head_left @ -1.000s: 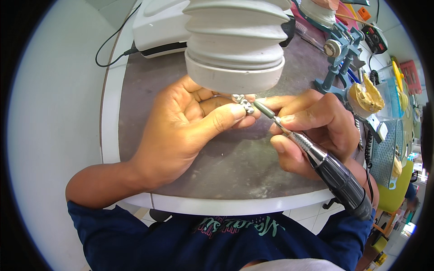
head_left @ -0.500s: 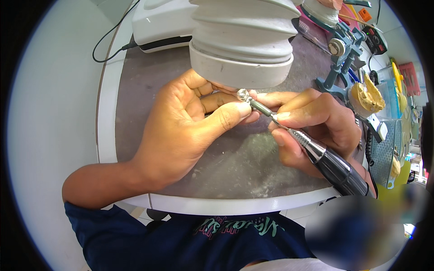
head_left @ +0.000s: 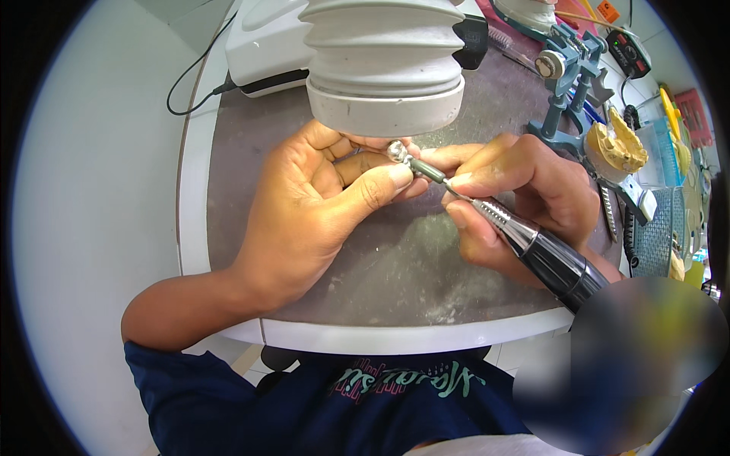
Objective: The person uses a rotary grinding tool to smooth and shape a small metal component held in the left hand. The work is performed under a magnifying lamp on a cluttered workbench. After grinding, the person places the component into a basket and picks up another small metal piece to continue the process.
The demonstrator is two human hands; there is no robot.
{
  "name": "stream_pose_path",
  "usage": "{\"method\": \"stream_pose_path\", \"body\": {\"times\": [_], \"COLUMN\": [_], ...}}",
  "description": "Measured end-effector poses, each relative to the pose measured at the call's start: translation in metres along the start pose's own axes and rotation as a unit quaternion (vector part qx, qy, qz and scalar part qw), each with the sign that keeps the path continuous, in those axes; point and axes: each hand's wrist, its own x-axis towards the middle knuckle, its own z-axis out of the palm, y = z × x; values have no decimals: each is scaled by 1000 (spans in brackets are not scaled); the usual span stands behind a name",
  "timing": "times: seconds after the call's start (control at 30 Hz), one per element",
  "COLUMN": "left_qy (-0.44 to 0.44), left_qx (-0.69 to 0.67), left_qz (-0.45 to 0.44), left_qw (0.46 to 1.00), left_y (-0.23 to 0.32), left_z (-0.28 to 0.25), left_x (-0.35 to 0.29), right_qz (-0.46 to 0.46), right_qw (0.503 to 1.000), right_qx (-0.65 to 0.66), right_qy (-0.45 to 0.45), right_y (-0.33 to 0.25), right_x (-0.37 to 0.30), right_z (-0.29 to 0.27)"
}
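My left hand (head_left: pixel 300 216) pinches a small shiny metal dental casting (head_left: pixel 397 150) between thumb and fingers, just below the mouth of a white ribbed suction hose (head_left: pixel 384 110). A black and silver rotary handpiece (head_left: pixel 563 262) lies in my right hand (head_left: pixel 532 190), gripped near its front like a pen. From its tip a thin shank carries a grey-green cylindrical polishing bit (head_left: pixel 428 171). The bit's far end meets the casting or lies right against it; exact contact is too small to tell. Part of the casting is hidden by my left thumb.
A white machine (head_left: pixel 266 53) with a black cable stands at the back left. To the right are a blue-grey articulator (head_left: pixel 566 83), a yellowish plaster dental model (head_left: pixel 614 150), a blue mesh basket (head_left: pixel 660 228) and a black control box (head_left: pixel 630 55). Pale dust lies on the dark worktop (head_left: pixel 395 281).
The view has shifted slightly, so the hose and bench items sit a little differently in it. Both hands keep their grips, and the bit stays at the casting, which appears slightly turned.
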Motion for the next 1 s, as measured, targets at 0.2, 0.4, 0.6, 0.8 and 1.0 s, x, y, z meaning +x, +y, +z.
{"method": "stream_pose_path", "body": {"times": [0.2, 0.4, 0.6, 0.8, 1.0], "left_qy": [1, 10, 11, 11, 22], "left_qx": [-7, -10, -2, -13, -3], "left_qz": [-16, -1, 11, 15, 21], "left_qw": [1000, 1000, 1000, 1000, 1000], "left_y": [1, -2, -3, -5, -5], "left_z": [0, 1, 2, 1, 4], "left_x": [-1, -2, -1, 0, 0], "right_qz": [7, -2, -14, -21, 6], "right_qw": [1000, 1000, 1000, 1000, 1000], "right_qx": [-11, 7, 17, 17, 28], "right_qy": [-1, 2, 12, 10, 11], "right_y": [-3, -3, 1, 2, 0], "right_x": [1, 1, 0, 1, 0], "right_z": [-1, 3, 5, 4, 4]}}
